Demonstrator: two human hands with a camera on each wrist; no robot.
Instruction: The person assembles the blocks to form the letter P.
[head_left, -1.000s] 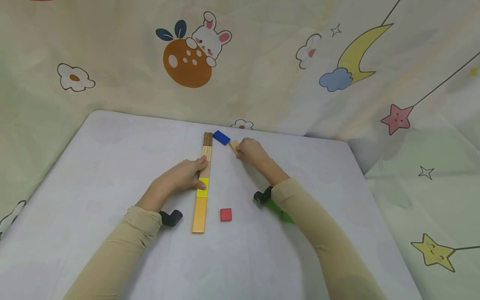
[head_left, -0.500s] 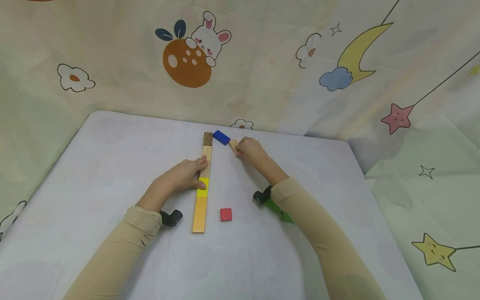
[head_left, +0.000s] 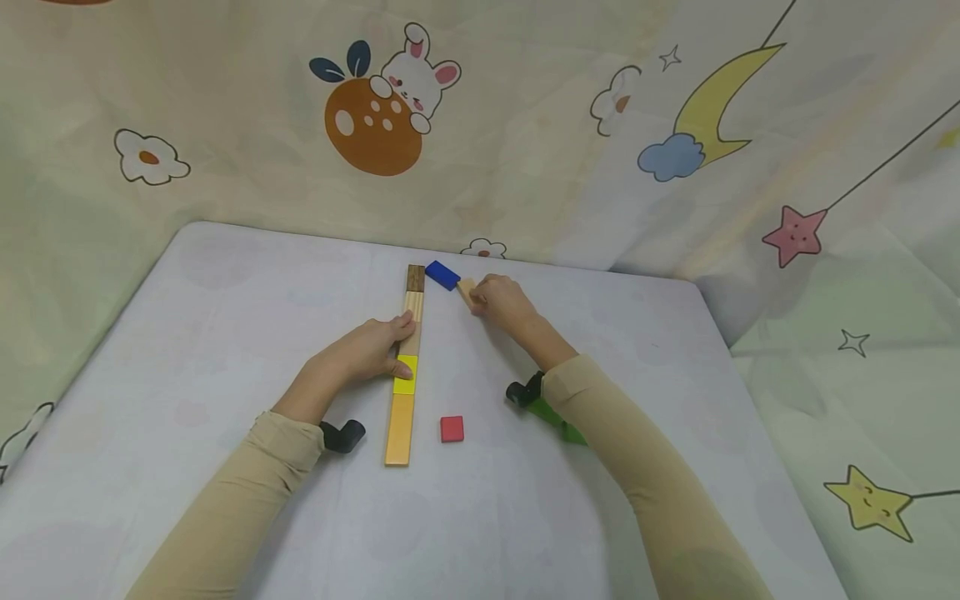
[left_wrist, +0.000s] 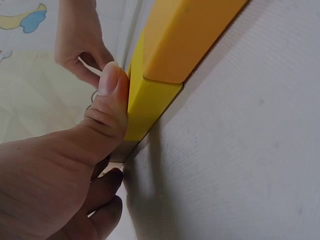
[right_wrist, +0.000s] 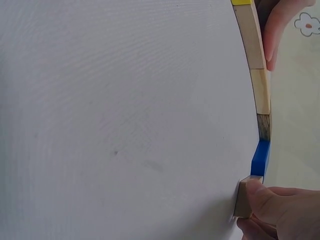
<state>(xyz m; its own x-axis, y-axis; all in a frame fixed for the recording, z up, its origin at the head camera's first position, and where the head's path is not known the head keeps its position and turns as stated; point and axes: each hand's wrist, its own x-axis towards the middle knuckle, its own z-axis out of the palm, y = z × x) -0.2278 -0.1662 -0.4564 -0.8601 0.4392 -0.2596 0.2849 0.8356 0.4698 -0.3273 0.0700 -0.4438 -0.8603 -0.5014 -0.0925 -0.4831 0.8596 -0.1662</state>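
A straight row of blocks runs away from me in the head view: an orange block (head_left: 400, 430), a yellow block (head_left: 405, 374), plain wood blocks (head_left: 415, 305) and a dark brown block (head_left: 416, 277) at the far end. My left hand (head_left: 365, 350) rests along the row's left side, thumb on the yellow block, fingers at a plain wood block. From the brown end a blue block (head_left: 442, 275) slants off to the right. My right hand (head_left: 506, 303) pinches a light wooden block (right_wrist: 243, 197), whose end meets the blue block's end.
Near the row's right side lies a red square block (head_left: 452, 429). Green blocks (head_left: 551, 418) sit partly hidden beneath the right sleeve. The white table (head_left: 247, 275) ends at a printed cloth backdrop (head_left: 540, 183).
The light wooden block and the right hand shift very slightly to the left. The left hand and the row stay in place.
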